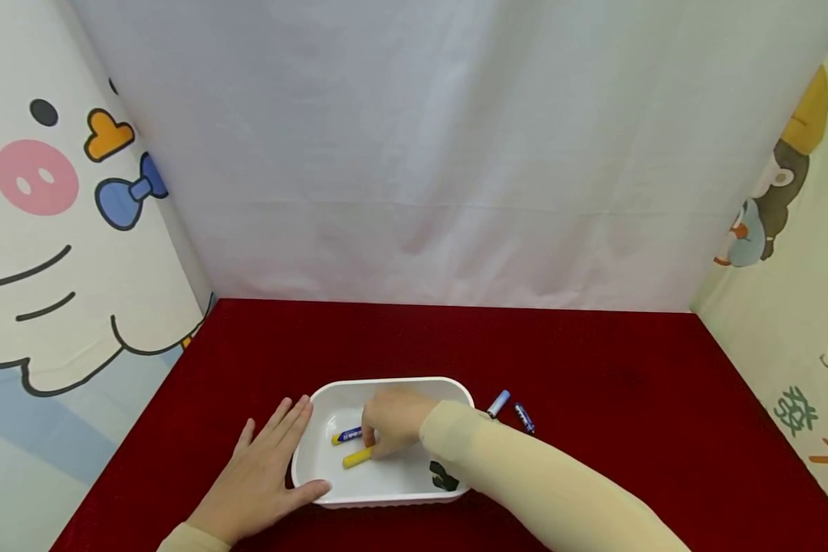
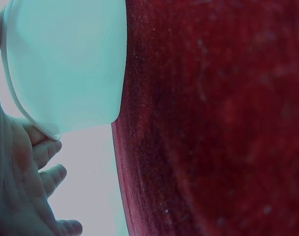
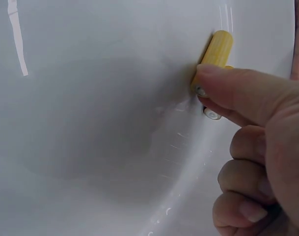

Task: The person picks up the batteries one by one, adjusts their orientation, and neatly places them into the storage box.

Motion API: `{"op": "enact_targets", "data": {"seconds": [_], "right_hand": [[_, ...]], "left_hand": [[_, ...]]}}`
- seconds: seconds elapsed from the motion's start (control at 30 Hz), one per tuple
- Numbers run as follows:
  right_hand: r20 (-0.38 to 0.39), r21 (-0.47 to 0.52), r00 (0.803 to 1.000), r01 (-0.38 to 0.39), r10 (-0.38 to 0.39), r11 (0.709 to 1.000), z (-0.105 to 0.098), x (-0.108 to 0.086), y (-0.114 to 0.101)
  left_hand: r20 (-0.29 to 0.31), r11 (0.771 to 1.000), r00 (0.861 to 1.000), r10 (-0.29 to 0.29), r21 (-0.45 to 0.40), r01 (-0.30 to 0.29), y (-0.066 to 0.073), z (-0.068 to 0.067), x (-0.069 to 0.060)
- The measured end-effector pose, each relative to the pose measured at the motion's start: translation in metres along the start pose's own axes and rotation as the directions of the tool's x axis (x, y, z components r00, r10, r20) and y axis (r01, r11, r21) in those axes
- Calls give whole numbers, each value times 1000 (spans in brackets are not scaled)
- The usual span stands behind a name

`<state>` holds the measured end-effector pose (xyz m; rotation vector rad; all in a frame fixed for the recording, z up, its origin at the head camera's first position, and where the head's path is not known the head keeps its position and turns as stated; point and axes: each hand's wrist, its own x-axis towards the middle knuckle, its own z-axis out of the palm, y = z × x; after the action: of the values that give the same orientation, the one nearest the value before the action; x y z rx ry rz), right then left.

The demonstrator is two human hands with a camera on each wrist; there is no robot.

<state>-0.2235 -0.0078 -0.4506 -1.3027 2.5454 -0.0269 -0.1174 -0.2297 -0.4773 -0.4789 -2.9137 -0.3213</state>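
A white tray (image 1: 386, 500) stands on the red cloth; the left hand (image 1: 258, 479) lies against its left end, thumb over the near rim, fingers spread. In the left wrist view, fingers of the left hand (image 2: 36, 172) touch the rim of the tray (image 2: 66, 64). Inside the tray, the right hand (image 1: 396, 420) pinches a yellow battery (image 1: 357, 458) by one end. Just beyond it lies a blue and yellow battery (image 1: 347, 436). The right wrist view has thumb and finger of the right hand (image 3: 267, 132) on the yellow battery (image 3: 218, 49), another battery end (image 3: 212, 114) beside it.
Right of the tray, a light blue cylinder (image 1: 499, 403) and a dark blue battery (image 1: 524, 418) lie on the red cloth (image 1: 593, 368). A dark object (image 1: 444, 477) shows at the tray's near right corner, under the sleeve. Fabric walls stand behind and at both sides.
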Motion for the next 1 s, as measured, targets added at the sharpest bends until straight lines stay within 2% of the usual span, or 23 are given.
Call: {"op": "enact_targets", "data": {"seconds": [0.27,0.43,0.57,0.77,0.87,1.0], "right_hand": [[4,29,1000,-11,11,1000,-1,-5,3],[-12,144,1000,-12,14,989,-10,-12,9],[-51,211,999,21,-10,977,-25,-23,18],[-165,274,986,67,-21,959,-53,-55,36],[-241,270,970,66,1,961,-62,-77,47],[-328,233,943,19,60,972,-65,-114,63]], "left_hand": [[14,1000,1000,-3,-4,3,2,1,1],[10,1000,1000,1,0,-1,3,1,2],[13,1000,1000,-5,7,5,3,2,2],[28,1000,999,-26,15,26,2,3,1],[28,999,999,-27,19,26,2,2,1],[31,999,999,-30,14,29,3,1,2]]}}
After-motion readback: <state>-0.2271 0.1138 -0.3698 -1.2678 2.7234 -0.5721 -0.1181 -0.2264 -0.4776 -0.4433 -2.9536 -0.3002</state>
